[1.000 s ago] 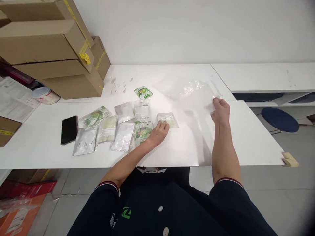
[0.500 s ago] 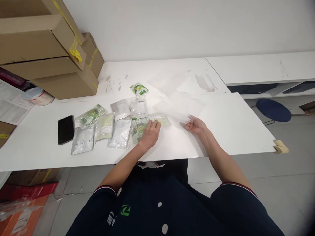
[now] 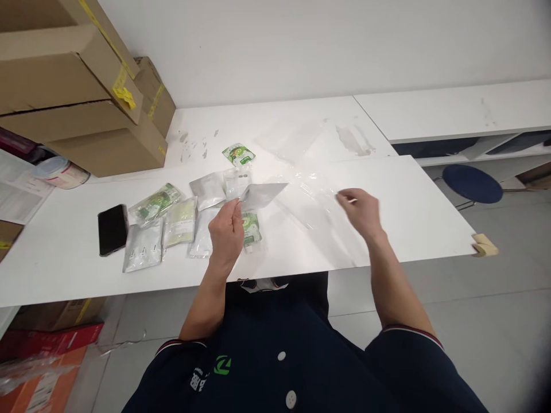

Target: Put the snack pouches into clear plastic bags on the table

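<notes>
My left hand (image 3: 227,232) is closed on a silvery packet (image 3: 261,195) and holds it lifted above the white table (image 3: 413,223). My right hand (image 3: 360,211) pinches the near edge of a large clear plastic bag (image 3: 312,192) that stretches toward the packet. Under my left hand lies a green pouch with a spout (image 3: 249,226). Several more silver and green packets (image 3: 172,221) lie in a loose group to the left. One green pouch (image 3: 238,154) sits apart, farther back.
A black phone (image 3: 112,229) lies at the left end of the packets. Stacked cardboard boxes (image 3: 77,97) fill the back left corner, with a small tub (image 3: 60,172) and papers (image 3: 17,189) beside them. A blue stool (image 3: 471,183) stands right of the table.
My left hand has picked a silvery packet up off the table. My right hand has drawn the clear bag nearer and now holds it raised beside the packet.
</notes>
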`<state>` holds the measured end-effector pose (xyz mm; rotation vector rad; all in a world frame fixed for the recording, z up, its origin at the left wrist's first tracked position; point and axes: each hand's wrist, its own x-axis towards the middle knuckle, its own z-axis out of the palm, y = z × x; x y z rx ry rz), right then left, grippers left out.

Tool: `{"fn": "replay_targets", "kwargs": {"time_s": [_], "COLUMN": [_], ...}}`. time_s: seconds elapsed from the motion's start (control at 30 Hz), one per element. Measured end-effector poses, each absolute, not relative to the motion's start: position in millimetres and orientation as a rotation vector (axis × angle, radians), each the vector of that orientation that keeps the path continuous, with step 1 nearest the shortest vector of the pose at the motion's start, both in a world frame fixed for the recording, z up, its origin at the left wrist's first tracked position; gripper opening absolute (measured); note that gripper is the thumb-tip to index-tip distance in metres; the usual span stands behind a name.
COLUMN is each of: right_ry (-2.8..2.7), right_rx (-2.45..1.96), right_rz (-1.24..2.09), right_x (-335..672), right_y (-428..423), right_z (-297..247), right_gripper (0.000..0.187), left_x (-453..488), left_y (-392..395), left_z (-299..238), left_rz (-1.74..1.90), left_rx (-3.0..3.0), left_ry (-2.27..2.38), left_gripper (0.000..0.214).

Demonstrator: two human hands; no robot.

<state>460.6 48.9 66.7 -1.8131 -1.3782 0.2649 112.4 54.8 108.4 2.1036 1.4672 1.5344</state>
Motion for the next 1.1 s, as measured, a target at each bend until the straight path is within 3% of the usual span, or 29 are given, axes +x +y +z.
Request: {"fn": "replay_targets", "kwargs": {"time_s": [0.1,0.23,0.43,0.53,0.7,0.83,1.03,1.1], "right_ry": [-1.628,-1.726,-1.720,-1.991,-2.363,-2.261,-1.178,-0.895], "right_rx": [-2.054,-2.237,-1.925,-1.655,-1.558,-1.516,-1.472,-1.348], "right_rz": [0.358,0.474,-0.178,-0.231,0.082,0.525,1.157,1.312], "right_x": [431.6,422.1,429.7,419.9,397.8,395.4,389.7,389.3], "right_y": [80.4,115.7,113.9,85.9,13.1,-31.9,-42.4,-34.8], "right_z": [54.1,47.1,105.9,126.1,83.8,40.8,59.1,67.8], "right_gripper": [0.033,0.012,0.031,0.031,0.034,0.020,0.051,0.053], "left_x": [121.2,116.9,103.7,105.9,111.7,125.2,181.1,197.8], "left_y": [59.0,59.4,63.6,66.2,64.8,63.3,34.4,17.4], "left_z": [101.3,95.8,94.5,91.6,86.3,79.8,50.9,39.3], "left_rz": [1.530,1.564,1.758,1.851,1.871,1.739,1.374,1.191], "left_rx": [1.966,1.905,1.688,1.696,1.996,2.279,2.700,2.823], "left_ry": [1.404,1.391,1.468,1.473,1.407,1.286,1.027,0.827], "left_gripper": [0.029,0.028,0.029,0.028,0.028,0.028,0.029,0.028]}}
